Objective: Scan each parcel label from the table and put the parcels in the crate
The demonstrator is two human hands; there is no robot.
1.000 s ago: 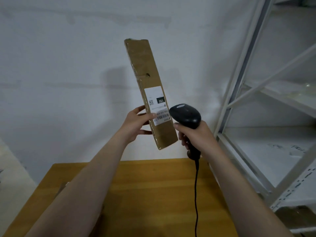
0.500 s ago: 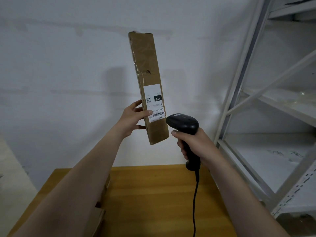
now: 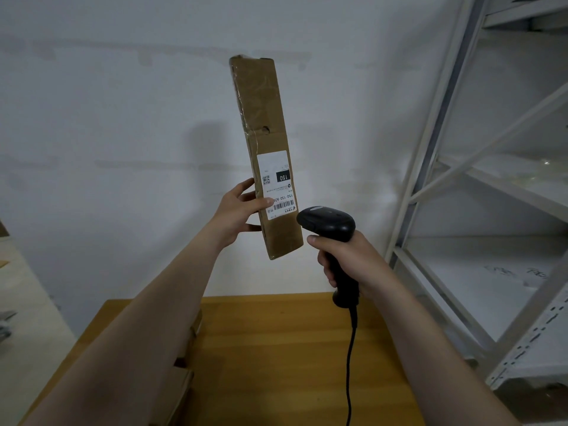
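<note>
Far left, low: pale floor strip beside the counter (image 3: pixel 276 364), wooden top, bare in the middle. Under the left forearm, edges of brown cardboard boxes (image 3: pixel 181 376) resting on the counter's left part, mostly hidden. Left hand (image 3: pixel 235 212) raised in front of the white wall (image 3: pixel 107 118), pinching the lower part of a long, narrow cardboard parcel (image 3: pixel 264 118): thumb pressed on the front face at the label's left edge, other fingers curled round behind. Parcel held in the air well above the counter, nearly upright, top end leaning slightly left, clear tape along its left edge, small hole near mid-length. White shipping label (image 3: pixel 276 184) on the lower front face, printed upside down: QR code, black block reading 150, barcode at the bottom. Just right of and below the label, black handheld scanner (image 3: pixel 327 222), head aimed toward the barcode, close but apart from the parcel. Right hand (image 3: pixel 347 259) wrapped tight round the scanner's grip, index finger forward under the head. Black cable (image 3: pixel 350 364) hanging from the grip down across the counter. Far right: grey metal shelving rack (image 3: pixel 479 210), diagonal braces.
</note>
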